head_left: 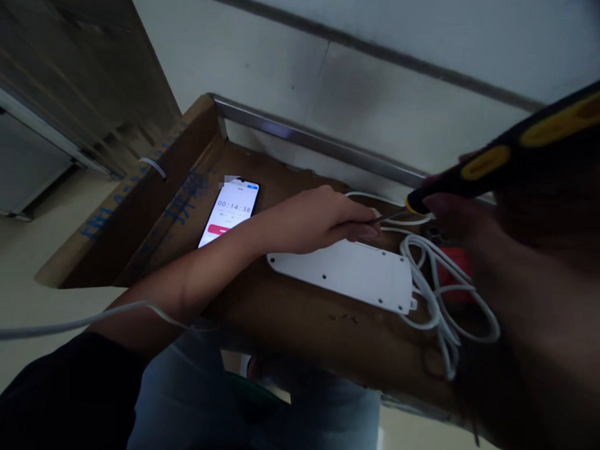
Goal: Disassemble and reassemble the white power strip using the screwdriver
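The left hand [330,221] is pinched narrow around the tip of the screwdriver [496,160]; whether a small part is also caught there cannot be told. The right hand [501,244], dark and blurred, is wrapped around its black-and-yellow handle. The screwdriver is above the cardboard-covered surface [286,304], its long axis slanting from beyond the far right corner toward the middle, blade pointing left and down. Beneath the left hand lies a white casing [345,277] with dark holes, its length running roughly along the near edge, rounded end leftward. A coiled white cord [438,301] lies beside its right end, partly over a red object [454,268]. Toward the left edge, a phone [234,205] reads "00:14:38" above a red button; smaller text is blurred. Blue handwriting [181,203] marks the cardboard there, not clearly legible.
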Available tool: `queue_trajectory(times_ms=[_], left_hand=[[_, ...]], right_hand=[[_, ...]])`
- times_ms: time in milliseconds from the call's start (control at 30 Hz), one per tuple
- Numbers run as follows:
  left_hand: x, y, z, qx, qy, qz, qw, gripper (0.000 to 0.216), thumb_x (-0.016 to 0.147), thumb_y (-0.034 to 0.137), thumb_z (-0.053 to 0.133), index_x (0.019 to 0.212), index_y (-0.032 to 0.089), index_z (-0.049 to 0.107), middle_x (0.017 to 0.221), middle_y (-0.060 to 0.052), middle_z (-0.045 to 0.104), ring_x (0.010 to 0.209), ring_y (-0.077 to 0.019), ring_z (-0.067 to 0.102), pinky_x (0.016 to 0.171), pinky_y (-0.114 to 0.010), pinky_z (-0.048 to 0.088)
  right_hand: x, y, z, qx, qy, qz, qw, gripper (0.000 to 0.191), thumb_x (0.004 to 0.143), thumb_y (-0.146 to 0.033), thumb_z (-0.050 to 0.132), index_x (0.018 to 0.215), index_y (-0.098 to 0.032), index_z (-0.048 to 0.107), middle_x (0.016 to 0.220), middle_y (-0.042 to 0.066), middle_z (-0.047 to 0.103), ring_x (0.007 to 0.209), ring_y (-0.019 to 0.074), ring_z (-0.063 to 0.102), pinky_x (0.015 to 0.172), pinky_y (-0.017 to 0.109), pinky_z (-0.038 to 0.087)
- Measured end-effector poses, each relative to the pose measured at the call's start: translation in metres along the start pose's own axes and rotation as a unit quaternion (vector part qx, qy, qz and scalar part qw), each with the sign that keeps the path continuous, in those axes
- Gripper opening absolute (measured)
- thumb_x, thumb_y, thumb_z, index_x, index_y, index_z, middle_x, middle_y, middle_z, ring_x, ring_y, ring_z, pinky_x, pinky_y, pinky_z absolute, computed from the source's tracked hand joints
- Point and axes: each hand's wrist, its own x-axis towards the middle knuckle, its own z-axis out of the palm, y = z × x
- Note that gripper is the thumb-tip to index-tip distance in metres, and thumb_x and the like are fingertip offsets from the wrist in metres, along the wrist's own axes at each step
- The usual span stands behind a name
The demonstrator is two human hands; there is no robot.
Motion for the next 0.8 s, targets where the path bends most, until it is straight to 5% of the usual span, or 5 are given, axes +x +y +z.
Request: queue_trajectory(times_ms=[167,300,400,567,800], left_hand=[[0.001,-0.003,0.001,0.007,0.021,-0.001,1.0,0.034,0.105,0.043,0.057,0.094,0.019,0.079,0.082,-0.001,0.076,0.074,-0.0148,0.065,0.069,-0.026,0.041],[0.001,-0.003,0.004,0.019,0.051,0.0,0.999,0.039,0.104,0.047,0.057,0.09,0.018,0.08,0.072,0.0,0.071,0.069,-0.0136,0.059,0.066,-0.027,0.037],[0.001,-0.001,0.006,0.04,0.079,-0.012,0.996,0.042,0.104,0.048,0.057,0.084,0.019,0.079,0.069,0.001,0.068,0.067,-0.0131,0.056,0.065,-0.028,0.035],[0.001,0.001,0.005,0.038,0.092,-0.05,0.994,0.039,0.099,0.05,0.064,0.082,0.018,0.078,0.068,0.001,0.067,0.064,-0.0121,0.054,0.062,-0.027,0.036],[0.0,0.002,-0.006,-0.03,0.026,0.001,0.999,0.031,0.104,0.04,0.058,0.103,0.016,0.078,0.087,-0.003,0.075,0.079,-0.0151,0.065,0.071,-0.025,0.046]], right_hand=[[0.003,-0.001,0.004,0.038,-0.019,-0.014,0.999,0.054,0.073,-0.016,0.086,0.124,-0.028,0.073,0.122,0.003,0.073,0.1,0.0154,0.075,0.09,0.034,0.066],[0.012,0.0,0.009,0.005,0.047,0.012,0.999,0.057,0.048,-0.022,0.1,0.097,-0.018,0.072,0.089,0.003,0.072,0.082,0.0143,0.071,0.074,0.031,0.064],[0.014,-0.003,0.011,-0.051,0.06,0.032,0.996,0.044,0.056,-0.028,0.097,0.083,-0.017,0.065,0.086,0.002,0.071,0.081,0.0132,0.07,0.074,0.031,0.063],[0.008,-0.004,0.008,0.027,-0.016,0.054,0.998,0.033,0.069,-0.024,0.086,0.095,-0.016,0.066,0.103,0.006,0.074,0.097,0.0185,0.073,0.088,0.035,0.064],[0.002,0.011,0.01,0.063,-0.059,-0.013,0.996,0.037,0.072,-0.012,0.081,0.105,-0.021,0.068,0.101,0.002,0.072,0.096,0.0143,0.07,0.087,0.031,0.062]])
